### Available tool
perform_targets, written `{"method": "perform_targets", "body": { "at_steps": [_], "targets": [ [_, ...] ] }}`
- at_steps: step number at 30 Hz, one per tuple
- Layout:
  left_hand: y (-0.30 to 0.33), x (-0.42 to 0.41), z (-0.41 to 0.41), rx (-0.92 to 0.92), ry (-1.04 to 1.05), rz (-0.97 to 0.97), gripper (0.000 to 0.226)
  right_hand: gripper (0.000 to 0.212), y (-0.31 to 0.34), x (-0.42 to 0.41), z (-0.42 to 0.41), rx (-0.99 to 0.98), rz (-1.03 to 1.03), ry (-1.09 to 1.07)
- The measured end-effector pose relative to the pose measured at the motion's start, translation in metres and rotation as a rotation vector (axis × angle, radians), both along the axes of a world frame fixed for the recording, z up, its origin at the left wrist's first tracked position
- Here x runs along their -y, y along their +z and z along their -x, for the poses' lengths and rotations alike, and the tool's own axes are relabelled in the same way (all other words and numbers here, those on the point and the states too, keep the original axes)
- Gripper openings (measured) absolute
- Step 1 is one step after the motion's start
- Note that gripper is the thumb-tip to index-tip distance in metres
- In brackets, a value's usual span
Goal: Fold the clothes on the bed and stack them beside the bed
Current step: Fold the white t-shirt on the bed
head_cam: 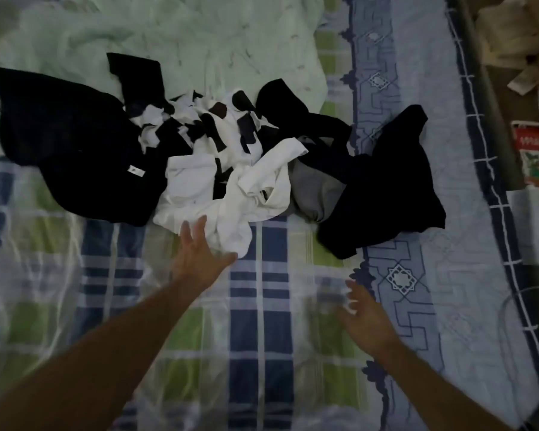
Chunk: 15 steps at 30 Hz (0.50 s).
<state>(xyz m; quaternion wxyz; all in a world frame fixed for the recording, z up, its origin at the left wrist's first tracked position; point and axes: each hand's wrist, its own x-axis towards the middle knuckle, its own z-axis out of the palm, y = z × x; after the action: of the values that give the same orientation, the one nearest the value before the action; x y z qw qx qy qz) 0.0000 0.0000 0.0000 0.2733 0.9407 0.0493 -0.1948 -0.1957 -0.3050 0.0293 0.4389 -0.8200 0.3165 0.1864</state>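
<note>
A heap of unfolded clothes lies across the middle of the bed. A white garment (252,194) forms its near edge, with a black-and-white patterned piece (218,122) behind it. A large black garment (66,138) spreads to the left, a grey one (315,188) and another black one (395,188) to the right. My left hand (196,253) stretches out with straight fingers, its fingertips at the white garment's near edge. Lower right, my right hand (367,318) hovers over the bed with fingers spread, blurred, holding nothing.
The bed has a blue, green and white checked cover (262,331), a pale green sheet (168,35) at the far side and a light blue patterned spread (433,275) on the right. Beyond the bed's right edge, boxes and papers (532,157) lie on the floor.
</note>
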Motion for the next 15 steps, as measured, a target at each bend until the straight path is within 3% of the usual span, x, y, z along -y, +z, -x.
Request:
{"method": "perform_targets", "body": {
  "at_steps": [4,7,10,12,15],
  "targets": [
    [-0.026,0.024,-0.028,0.008,0.057,-0.091,0.107,0.064,-0.017,0.03,-0.03,0.07,-0.045,-0.141],
    [-0.039,0.033,-0.039,0.095,0.035,-0.196,0.068,0.057,-0.027,0.04,-0.044,0.139,-0.001,-0.107],
    [-0.034,0.028,-0.041,0.225,0.019,-0.173,0.029,0.061,-0.033,0.047,-0.054,0.188,0.037,-0.073],
    [-0.023,0.021,-0.03,0.164,0.02,-0.107,0.024,0.068,-0.032,0.048,-0.063,0.156,0.062,-0.075],
    [-0.012,0.012,0.009,-0.109,-0.077,0.025,0.04,0.09,-0.03,0.048,-0.075,0.113,0.147,-0.09]
  ]
}}
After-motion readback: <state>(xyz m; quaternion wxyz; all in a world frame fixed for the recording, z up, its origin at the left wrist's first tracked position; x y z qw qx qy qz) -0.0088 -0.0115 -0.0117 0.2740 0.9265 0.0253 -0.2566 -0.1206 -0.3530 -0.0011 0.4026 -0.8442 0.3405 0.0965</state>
